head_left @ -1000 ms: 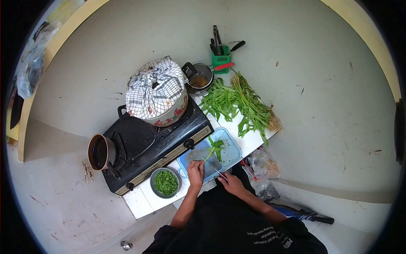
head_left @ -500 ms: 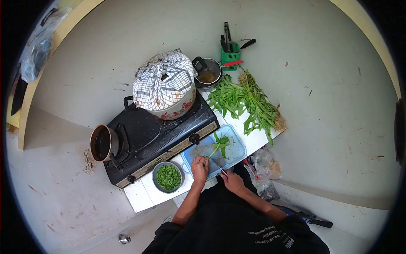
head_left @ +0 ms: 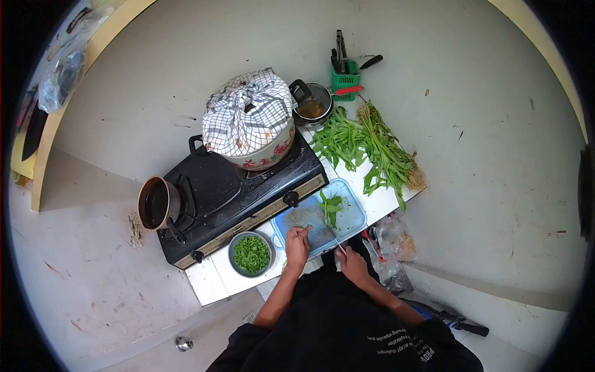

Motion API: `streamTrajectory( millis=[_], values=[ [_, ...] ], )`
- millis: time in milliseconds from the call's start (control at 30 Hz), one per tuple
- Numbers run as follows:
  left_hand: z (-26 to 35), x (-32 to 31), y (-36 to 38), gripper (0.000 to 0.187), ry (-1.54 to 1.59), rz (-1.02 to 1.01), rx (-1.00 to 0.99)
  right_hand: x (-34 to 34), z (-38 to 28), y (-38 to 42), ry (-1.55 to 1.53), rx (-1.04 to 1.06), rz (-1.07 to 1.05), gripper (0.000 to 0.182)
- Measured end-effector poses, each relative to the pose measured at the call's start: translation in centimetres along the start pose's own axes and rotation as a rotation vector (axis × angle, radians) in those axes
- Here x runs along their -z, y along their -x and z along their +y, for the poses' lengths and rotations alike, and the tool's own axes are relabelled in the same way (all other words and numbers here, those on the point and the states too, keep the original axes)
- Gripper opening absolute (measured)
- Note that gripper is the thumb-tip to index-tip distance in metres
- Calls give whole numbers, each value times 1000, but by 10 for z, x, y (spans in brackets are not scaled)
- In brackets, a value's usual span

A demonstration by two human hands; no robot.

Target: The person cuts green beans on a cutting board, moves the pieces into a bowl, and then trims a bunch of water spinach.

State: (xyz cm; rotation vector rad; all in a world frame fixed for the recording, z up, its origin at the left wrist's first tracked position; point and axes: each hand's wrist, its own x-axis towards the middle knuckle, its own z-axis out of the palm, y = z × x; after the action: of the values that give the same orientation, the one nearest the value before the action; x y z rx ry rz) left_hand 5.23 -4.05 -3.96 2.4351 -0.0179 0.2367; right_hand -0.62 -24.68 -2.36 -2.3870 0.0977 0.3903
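Observation:
My right hand grips the handle of a knife, its blade pointing up and left over a blue chopping board. That board lies in a light blue tray. My left hand rests over the board's left part, fingers pinched together; what they hold is too small to make out. Green leaves lie on the tray beyond the blade. Left of my left hand stands a grey bowl of chopped greens.
A black stove carries a large cloth-wrapped pot and a small brown saucepan. Leafy greens with roots lie at the right. Behind are a strainer over a pan and a green utensil basket.
The stem that ran from my left hand to the leaves no longer shows. The knife has come away slightly right of the left hand. The whole view has shifted a little.

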Motion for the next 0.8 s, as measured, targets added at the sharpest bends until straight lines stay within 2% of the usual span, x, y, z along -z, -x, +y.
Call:
streamTrajectory(
  millis=[100, 200, 300, 433, 567, 600, 700, 800],
  values=[
    [-11, 5, -7, 30, 37, -102, 0, 0, 2, -2, -45, 45, 39, 34],
    [-30, -9, -31, 31, 300, -240, 309, 2, -1, -5, -119, 37, 23, 33],
    [-40, -11, -57, 33, 454, -280, 254, 3, -5, -6, -144, 46, 16, 34],
    [-17, 20, -71, 26, 342, -163, 197, 0, 4, -4, -140, 90, 39, 37],
    [-17, 37, -43, 14, 235, -132, 263, 4, 9, 0, -154, 67, -4, 35],
    [-9, 45, -33, 14, 190, -201, 327, 5, 9, 1, -154, 59, -23, 35],
    [6, 48, -2, 16, 126, -274, 358, 6, 9, 4, -148, 114, -38, 36],
    [10, 33, 20, 17, -29, -147, 227, 8, 6, 6, -87, 136, -134, 36]
  ],
)
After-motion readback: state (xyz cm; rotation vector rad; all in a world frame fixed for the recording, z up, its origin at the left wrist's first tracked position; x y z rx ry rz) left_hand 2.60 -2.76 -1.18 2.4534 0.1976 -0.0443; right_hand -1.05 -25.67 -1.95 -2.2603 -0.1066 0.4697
